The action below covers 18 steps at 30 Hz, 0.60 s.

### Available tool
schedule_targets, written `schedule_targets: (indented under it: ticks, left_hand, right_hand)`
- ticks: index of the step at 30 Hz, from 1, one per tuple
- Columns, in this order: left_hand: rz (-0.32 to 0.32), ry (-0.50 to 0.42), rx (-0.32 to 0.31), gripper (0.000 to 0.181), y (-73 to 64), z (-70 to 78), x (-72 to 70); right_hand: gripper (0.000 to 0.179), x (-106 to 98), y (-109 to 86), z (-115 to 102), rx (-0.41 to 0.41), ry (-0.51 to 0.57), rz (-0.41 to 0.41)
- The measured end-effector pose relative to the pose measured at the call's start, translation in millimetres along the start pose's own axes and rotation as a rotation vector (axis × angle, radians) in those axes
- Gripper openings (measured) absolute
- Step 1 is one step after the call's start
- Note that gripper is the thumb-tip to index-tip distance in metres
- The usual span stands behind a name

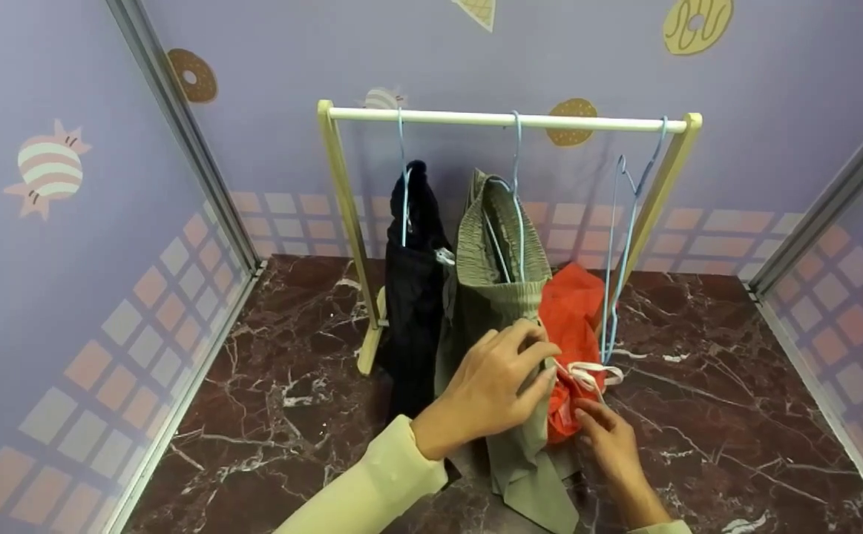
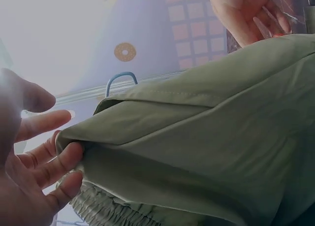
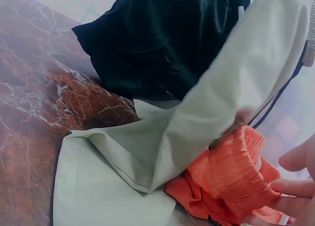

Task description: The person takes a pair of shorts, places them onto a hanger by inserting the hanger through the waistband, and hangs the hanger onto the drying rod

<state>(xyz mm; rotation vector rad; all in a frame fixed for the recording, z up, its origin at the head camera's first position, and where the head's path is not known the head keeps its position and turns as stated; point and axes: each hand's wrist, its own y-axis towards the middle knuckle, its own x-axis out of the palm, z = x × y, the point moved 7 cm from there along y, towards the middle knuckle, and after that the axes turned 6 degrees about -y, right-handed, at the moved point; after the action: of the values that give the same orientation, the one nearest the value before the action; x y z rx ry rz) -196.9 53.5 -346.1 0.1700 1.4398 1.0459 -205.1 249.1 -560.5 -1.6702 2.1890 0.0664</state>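
Note:
Beside the olive green trousers (image 1: 501, 297), red shorts (image 1: 572, 304) with a white drawstring (image 1: 587, 374) stand bunched up. My left hand (image 1: 498, 382) is in front of the trousers. In the left wrist view, its fingers (image 2: 54, 162) touch the trousers' edge and the thumb stays apart. At the shorts' lower right is my right hand (image 1: 613, 445). Its fingertips (image 3: 285, 186) touch the elastic waistband (image 3: 253, 162) in the right wrist view, with the thumb away from the cloth. A light blue hanger (image 1: 613, 297) hangs just right of the shorts.
The small rack has a white rail (image 1: 453, 117) and wooden side posts (image 1: 346, 200). Black trousers (image 1: 412, 297) and the green pair hang from it on blue hangers. Dark marbled floor (image 1: 275, 415) lies below, with patterned walls (image 1: 67, 297) on the sides and behind.

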Motion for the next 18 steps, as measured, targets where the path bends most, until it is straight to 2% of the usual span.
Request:
schedule_targets:
  ticks: [6,12,18]
  left_hand:
    - [0.067,0.013,-0.071,0.015,-8.4,-4.9,-11.9]
    - [0.101,-0.027,-0.159,0.015,-16.0,-10.3,-21.0]
    - [0.134,-0.021,-0.189,0.012,-20.7,-17.6,-26.3]
  right_hand:
    - [0.031,-3.3,-0.7,-1.9,-0.036,-0.015,0.038]
    - [0.026,-7.8,-0.5,-5.6,-0.102,-0.067,0.104]
    - [0.023,-10.2,0.9,-3.7,-0.088,-0.045,0.153]
